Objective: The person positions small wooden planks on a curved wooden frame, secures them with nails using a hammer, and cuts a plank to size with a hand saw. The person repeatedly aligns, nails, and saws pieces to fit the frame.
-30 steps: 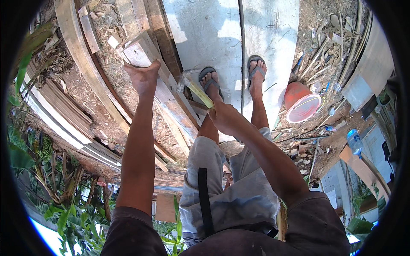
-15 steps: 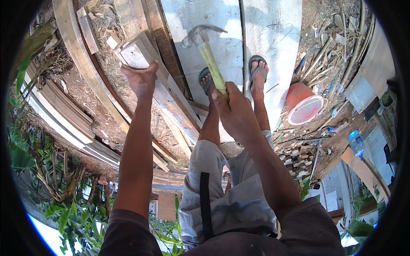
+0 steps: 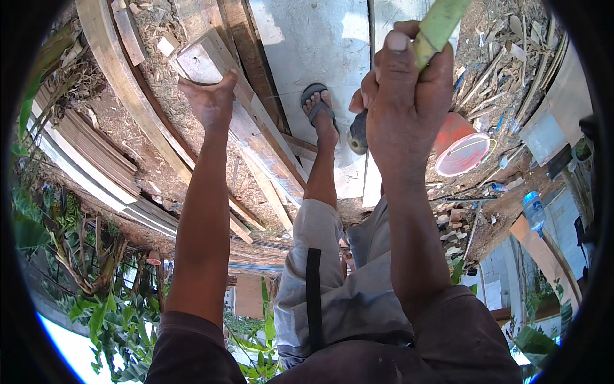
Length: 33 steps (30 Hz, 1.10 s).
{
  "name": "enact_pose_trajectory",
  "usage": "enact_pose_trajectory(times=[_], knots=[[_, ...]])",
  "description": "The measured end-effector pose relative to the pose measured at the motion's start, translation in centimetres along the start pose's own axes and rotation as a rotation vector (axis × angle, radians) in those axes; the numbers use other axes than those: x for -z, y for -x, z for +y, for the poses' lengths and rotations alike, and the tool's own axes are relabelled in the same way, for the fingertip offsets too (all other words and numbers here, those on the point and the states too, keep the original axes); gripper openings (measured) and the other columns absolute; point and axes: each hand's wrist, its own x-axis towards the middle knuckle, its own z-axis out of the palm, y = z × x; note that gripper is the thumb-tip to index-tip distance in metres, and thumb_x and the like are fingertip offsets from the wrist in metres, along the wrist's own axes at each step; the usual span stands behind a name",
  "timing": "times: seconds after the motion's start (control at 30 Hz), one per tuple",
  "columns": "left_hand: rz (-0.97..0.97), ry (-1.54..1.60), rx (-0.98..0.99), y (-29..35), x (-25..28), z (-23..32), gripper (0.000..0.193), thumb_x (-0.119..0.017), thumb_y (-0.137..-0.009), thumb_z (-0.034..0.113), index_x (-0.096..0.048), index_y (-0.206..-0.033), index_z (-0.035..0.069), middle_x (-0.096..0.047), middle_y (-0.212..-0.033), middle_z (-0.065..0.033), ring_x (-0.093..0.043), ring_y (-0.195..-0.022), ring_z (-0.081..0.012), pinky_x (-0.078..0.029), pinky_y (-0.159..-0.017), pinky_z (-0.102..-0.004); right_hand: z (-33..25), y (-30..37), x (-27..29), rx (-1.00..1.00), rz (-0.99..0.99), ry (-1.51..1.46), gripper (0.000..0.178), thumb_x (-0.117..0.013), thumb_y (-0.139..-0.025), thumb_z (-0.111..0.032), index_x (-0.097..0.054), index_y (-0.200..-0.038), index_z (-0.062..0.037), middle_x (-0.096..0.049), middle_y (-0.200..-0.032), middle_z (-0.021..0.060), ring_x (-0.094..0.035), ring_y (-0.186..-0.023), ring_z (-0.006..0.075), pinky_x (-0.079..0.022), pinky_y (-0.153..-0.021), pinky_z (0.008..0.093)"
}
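My left hand (image 3: 208, 102) is clasped round the end of a squared wooden beam (image 3: 262, 137), thumb on one edge, other fingers partly hidden beneath. The beam slants from the upper left down towards my knee. My right hand (image 3: 409, 109), raised close to the view, is closed round a hammer (image 3: 441, 29) with a yellow-green handle. The dark butt of that handle sticks out below the fist. The hammer's head is outside the picture. One sandalled foot (image 3: 320, 105) shows on the pale boards (image 3: 307, 51); my right hand and forearm hide the other.
Long planks (image 3: 105, 64) lie left of the beam, with stacked boards (image 3: 83, 153) beyond them. At the right, a red bucket (image 3: 454, 134) lies tipped among wood scraps. A clear blue bottle (image 3: 534, 211) is farther right. Green plants (image 3: 115, 307) fill the lower left.
My right hand has swung the hammer up and rightward, closer to the view, taking its head out of the picture. My left hand keeps its hold on the beam.
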Motion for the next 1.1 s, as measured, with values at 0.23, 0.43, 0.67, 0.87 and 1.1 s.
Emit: enact_pose_trajectory(times=[0.23, 0.43, 0.67, 0.87, 1.1], knots=[[-0.001, -0.036, -0.063, 0.1, 0.3, 0.8, 0.136, -0.087, -0.069, 0.05, -0.007, -0.154, -0.02, -0.028, -0.155, -0.0429, -0.034, -0.148, -0.0465, -0.029, -0.123, -0.0407, 1.6, 2.0, -1.3, -0.097, -0.444, 0.581, 0.034, -0.055, -0.104, -0.017, -0.042, -0.127, 0.0046, -0.069, -0.092, 0.0261, -0.071, -0.085, 0.0433, -0.057, -0.077, 0.0473], [0.12, -0.116, -0.122, -0.1, -0.2, -0.8, 0.123, -0.089, -0.068, 0.049, -0.022, -0.145, -0.02, -0.043, -0.141, -0.0399, -0.046, -0.135, -0.0476, -0.034, -0.118, -0.0438, 0.2, 0.4, -1.0, 0.129, 0.072, -0.181, 0.028, -0.063, -0.1, -0.014, -0.048, -0.117, 0.0027, -0.06, -0.112, 0.0271, -0.068, -0.076, 0.0377, -0.054, -0.068, 0.0477], [0.081, 0.026, -0.067, -0.7, -0.5, 0.4, 0.12, -0.091, -0.065, 0.047, -0.026, -0.147, -0.013, -0.049, -0.138, -0.0334, -0.053, -0.129, -0.0436, -0.043, -0.11, -0.0447, 7.0, 5.7, -2.0, -0.24, -0.469, 0.53, 0.03, -0.059, -0.102, -0.019, -0.046, -0.119, 0.0033, -0.067, -0.093, 0.0288, -0.07, -0.08, 0.0471, -0.056, -0.072, 0.0512], [-0.111, 0.658, -0.337, 0.6, 1.3, -4.5, 0.084, -0.064, -0.099, 0.054, -0.031, -0.15, -0.004, -0.051, -0.135, -0.0207, -0.05, -0.128, -0.0265, -0.038, -0.112, -0.0403, 9.6, 1.9, 6.7, -0.034, -0.282, 0.406, 0.031, -0.06, -0.103, -0.028, -0.052, -0.114, 0.0001, -0.067, -0.08, 0.018, -0.066, -0.058, 0.0339, -0.051, -0.052, 0.0478], [-0.029, 0.514, 0.125, 9.1, -1.2, -10.4, 0.092, -0.055, -0.097, 0.067, -0.039, -0.154, -0.003, -0.054, -0.148, -0.0214, -0.049, -0.141, -0.0295, -0.036, -0.117, -0.0374, 0.2, -0.2, 9.6, -0.603, -0.09, -0.236, 0.032, -0.049, -0.11, -0.037, -0.057, -0.126, -0.01, -0.049, -0.072, -0.0016, -0.046, -0.048, 0.0087, -0.043, -0.041, 0.0287]])
